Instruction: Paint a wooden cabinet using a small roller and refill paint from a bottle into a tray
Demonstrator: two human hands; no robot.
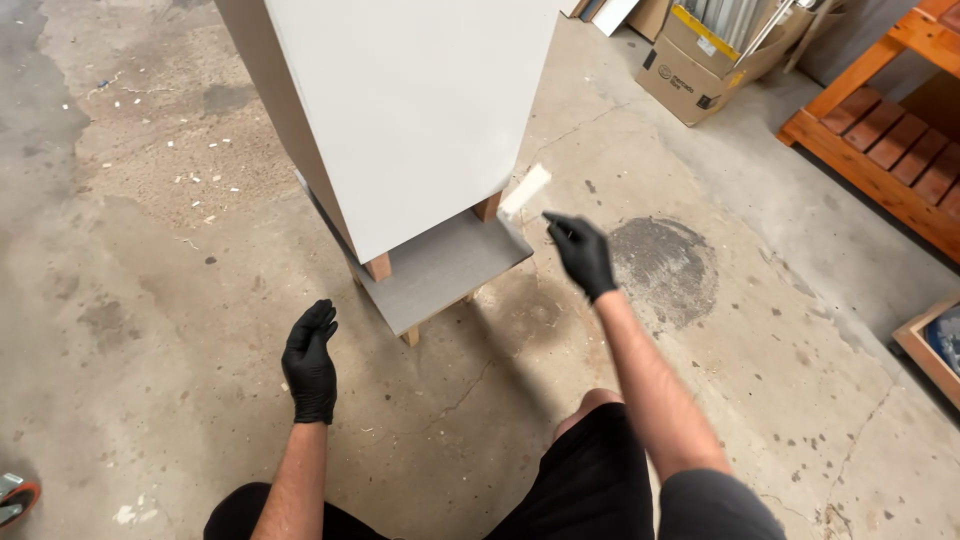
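A tall white-painted cabinet stands on short wooden blocks over a grey board on the concrete floor. My right hand, in a black glove, holds a small paint roller whose white sleeve touches the cabinet's lower right corner. My left hand, also in a black glove, hovers above the floor left of the grey board, fingers together and slightly curled, holding nothing. My knees in black shorts show at the bottom edge.
A cardboard box with long parts stands at the back right. An orange wooden rack fills the right edge, a wooden tray below it. A dark round stain marks the floor. A red wheel sits bottom left.
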